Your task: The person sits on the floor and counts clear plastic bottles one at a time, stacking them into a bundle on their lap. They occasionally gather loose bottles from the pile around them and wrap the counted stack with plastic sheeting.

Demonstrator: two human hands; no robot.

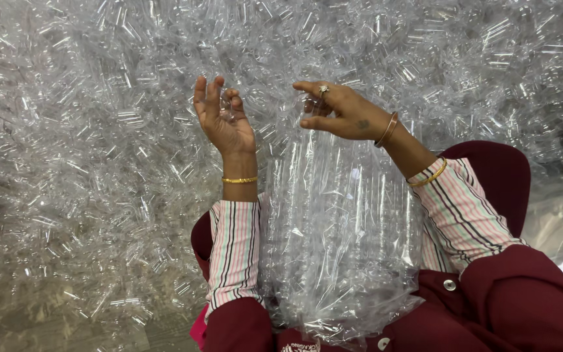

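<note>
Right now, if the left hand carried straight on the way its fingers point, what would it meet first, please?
The left hand points its fingers up and away, toward the heap of clear plastic tubes. It would probably meet those tubes first, just past the fingertips, though depth is hard to judge in this view.

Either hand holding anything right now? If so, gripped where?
Left hand pinches a small clear plastic tube between thumb and fingertips, roughly mid-length. Right hand touches the top of the clear bag; whether it grips cannot be told.
</note>
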